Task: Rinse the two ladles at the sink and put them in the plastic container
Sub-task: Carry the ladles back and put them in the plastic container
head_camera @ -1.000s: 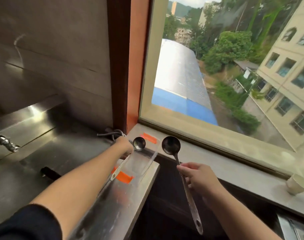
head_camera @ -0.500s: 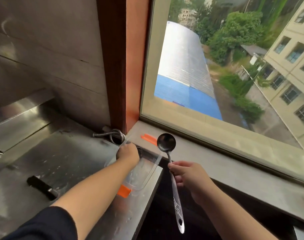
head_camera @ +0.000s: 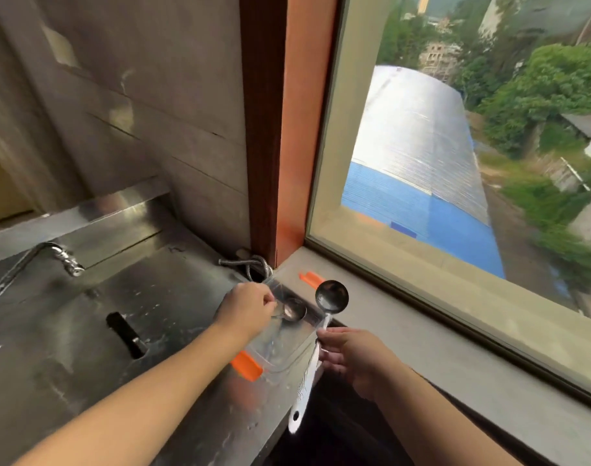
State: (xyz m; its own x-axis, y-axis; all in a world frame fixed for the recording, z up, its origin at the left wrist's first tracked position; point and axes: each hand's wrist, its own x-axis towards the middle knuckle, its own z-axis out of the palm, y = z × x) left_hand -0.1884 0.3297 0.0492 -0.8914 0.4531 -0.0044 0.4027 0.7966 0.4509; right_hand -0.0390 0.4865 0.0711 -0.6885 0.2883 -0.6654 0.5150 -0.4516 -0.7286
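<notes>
Two ladles are in play. One, the small ladle (head_camera: 292, 311), has its bowl low inside the clear container (head_camera: 280, 344), near the far wall, with the left hand (head_camera: 245, 314) closed on its handle at about 9 o'clock from the bowl; whether the bowl rests on the floor of the container I cannot tell. That hand seems to be laying it in flat, so it will lie along the length of the box. At 2 o'clock from it, the big ladle (head_camera: 331, 296) stands bowl-up just beyond the container's right rim, its pale handle running down toward 6 o'clock past the counter edge. The right hand (head_camera: 354, 358) pinches that handle at mid-length with thumb and fingers shut on it, likely holding it clear and upright while the first goes in. An orange clip (head_camera: 247, 365) sits on the container's near end, another on the far side by the sill (head_camera: 421, 331). The container sits on the steel counter (head_camera: 85, 348) at its right edge. The tap (head_camera: 63, 257) is well off at 10 o'clock; no water is seen running.
</notes>
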